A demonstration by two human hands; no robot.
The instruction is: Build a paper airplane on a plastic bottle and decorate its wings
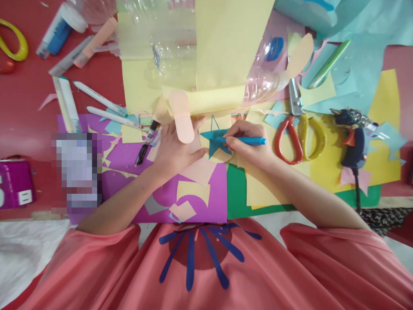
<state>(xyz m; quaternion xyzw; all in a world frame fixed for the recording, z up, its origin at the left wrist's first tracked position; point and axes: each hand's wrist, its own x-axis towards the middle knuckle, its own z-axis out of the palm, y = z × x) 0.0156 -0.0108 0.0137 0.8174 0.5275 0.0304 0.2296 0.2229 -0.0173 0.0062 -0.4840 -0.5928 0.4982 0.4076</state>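
Observation:
A blue marker [253,141] is pinched in my right hand [248,140], its tip end toward a star [219,141] that is partly coloured blue. The star's upper point shows only a blue outline on pale yellow paper. My left hand [177,144] lies flat with fingers spread, just left of the star, and holds nothing. A rounded pale peach paper strip [181,116] lies over its fingers. Beneath my hands are cut paper scraps and a purple sheet [213,206].
Red-and-yellow-handled scissors [292,140] lie right of my right hand, with a glue gun [354,146] beyond. Clear plastic bottles [171,51] stretch across the back. A phone [77,172], several markers and a black pen [146,144] are at left.

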